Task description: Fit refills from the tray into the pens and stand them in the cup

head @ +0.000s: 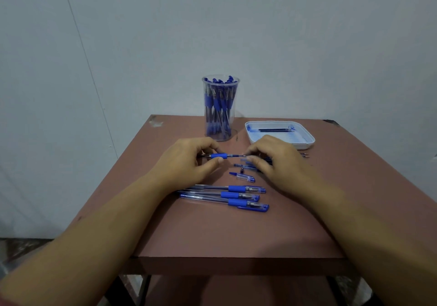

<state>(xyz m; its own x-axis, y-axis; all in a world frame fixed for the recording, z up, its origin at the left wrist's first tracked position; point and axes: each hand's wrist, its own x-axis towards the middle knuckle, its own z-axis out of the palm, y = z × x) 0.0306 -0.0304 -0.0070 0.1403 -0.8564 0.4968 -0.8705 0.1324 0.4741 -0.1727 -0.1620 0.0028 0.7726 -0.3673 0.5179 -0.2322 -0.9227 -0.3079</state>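
We count one table (212,234), one clear cup (220,116) and one white tray (309,140). The cup holds more pens than we can count. In the tray we make out one dark refill (274,130); we cannot confirm a second. We also count three capped pens (227,195), one loose cap (243,177), one small dark piece (242,170) and one uncapped pen (218,156). There are two hands, a left hand (189,161) and a right hand (274,161). More pens lie under the right hand, but we cannot tell how many.

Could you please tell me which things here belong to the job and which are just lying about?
Job: pen in left hand and right hand, tray, refill, cup, three capped pens.
Lying about: loose cap, small dark piece.
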